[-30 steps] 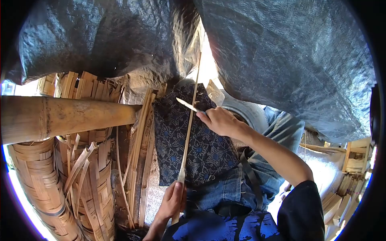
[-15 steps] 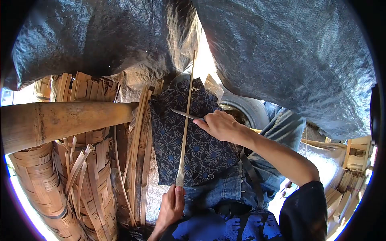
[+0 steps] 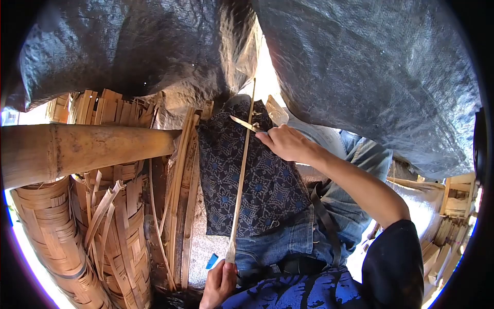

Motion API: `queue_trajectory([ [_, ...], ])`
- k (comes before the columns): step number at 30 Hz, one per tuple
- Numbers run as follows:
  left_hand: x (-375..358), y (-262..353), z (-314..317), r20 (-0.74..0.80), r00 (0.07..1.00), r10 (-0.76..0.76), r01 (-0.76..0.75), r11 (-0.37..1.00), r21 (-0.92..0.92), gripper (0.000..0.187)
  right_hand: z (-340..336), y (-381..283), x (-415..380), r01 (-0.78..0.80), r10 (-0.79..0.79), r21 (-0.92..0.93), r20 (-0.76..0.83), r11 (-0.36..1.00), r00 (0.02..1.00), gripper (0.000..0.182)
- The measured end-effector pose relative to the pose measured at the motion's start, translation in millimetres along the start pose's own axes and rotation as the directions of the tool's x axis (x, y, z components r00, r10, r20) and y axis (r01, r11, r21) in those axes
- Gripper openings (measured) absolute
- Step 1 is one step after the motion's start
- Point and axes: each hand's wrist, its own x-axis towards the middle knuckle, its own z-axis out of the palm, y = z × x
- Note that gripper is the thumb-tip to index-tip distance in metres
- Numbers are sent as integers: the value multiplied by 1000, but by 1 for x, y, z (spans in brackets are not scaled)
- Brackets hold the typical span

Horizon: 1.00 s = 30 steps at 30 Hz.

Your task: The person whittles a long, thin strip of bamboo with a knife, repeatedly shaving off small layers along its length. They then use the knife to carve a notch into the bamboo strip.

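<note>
A long thin bamboo strip (image 3: 241, 185) runs up over a dark patterned cloth (image 3: 272, 190) spread on the person's lap. Its lower, wider end is pinched in my left hand (image 3: 220, 283). My right hand (image 3: 292, 143) is closed on a knife (image 3: 244, 123), whose blade crosses the upper part of the strip and points to the upper left. A small pale curl sits where blade and strip meet. The knife's handle is mostly hidden in the fingers.
Woven bamboo baskets (image 3: 49, 226) stand at the left, below a thick bamboo pole (image 3: 92, 149). Upright slats (image 3: 180, 175) line the cloth's left side. Dark tarps (image 3: 370, 67) hang above. A blue object (image 3: 212, 261) lies near my left hand.
My right hand and the knife have moved up along the strip, away from the body. My left hand has shifted slightly down. The blue object now shows beside it.
</note>
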Motion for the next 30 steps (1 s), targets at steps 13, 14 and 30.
queue_trajectory([
  [13, 114, -2, 8, 437, 866, -242, 499, 445, -744, 39, -7, -22, -30, -52, 59, 298, -16, 953, 998, 55],
  [14, 120, 0, 7, 441, 866, -237, 500, 444, -743, 39, -5, -23, -31, -31, 46, 282, -45, 959, 998, 54],
  [30, 92, 37, -11, 349, 846, -403, 532, 598, -599, 28, -6, -22, -23, 9, -13, 185, 18, 983, 1000, 57],
])
